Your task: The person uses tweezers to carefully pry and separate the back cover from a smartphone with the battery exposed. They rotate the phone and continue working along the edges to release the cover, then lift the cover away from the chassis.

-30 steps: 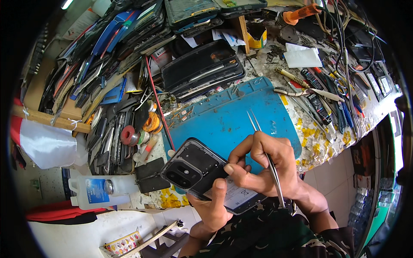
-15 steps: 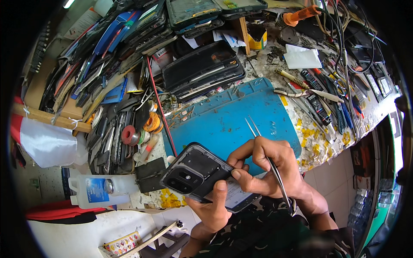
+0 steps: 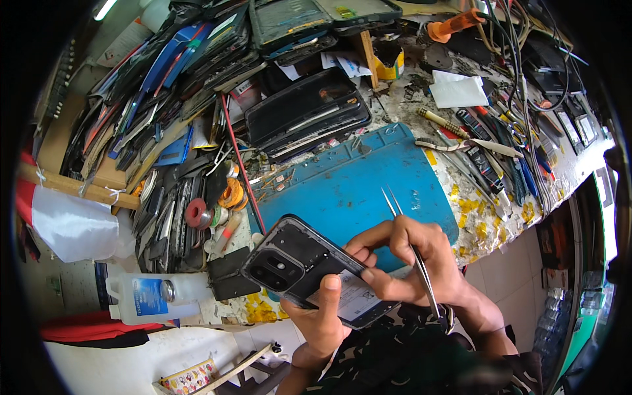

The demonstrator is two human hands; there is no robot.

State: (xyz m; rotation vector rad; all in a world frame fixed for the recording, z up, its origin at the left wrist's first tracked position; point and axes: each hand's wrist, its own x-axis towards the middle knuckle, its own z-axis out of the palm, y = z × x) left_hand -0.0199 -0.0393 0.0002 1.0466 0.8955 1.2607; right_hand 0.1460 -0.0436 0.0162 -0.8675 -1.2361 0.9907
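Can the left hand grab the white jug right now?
Probably not as things are: the left hand is busy holding the phone. The jug is off to the left, with seemingly only a black panel between.

Bright overall: a lit tube [image 3: 104, 9] glows far up-left of the left hand [image 3: 320, 321]. Glare whitens the bench [image 3: 574, 172] well right of the right hand [image 3: 426, 260]. Fisheye edges curve into black.
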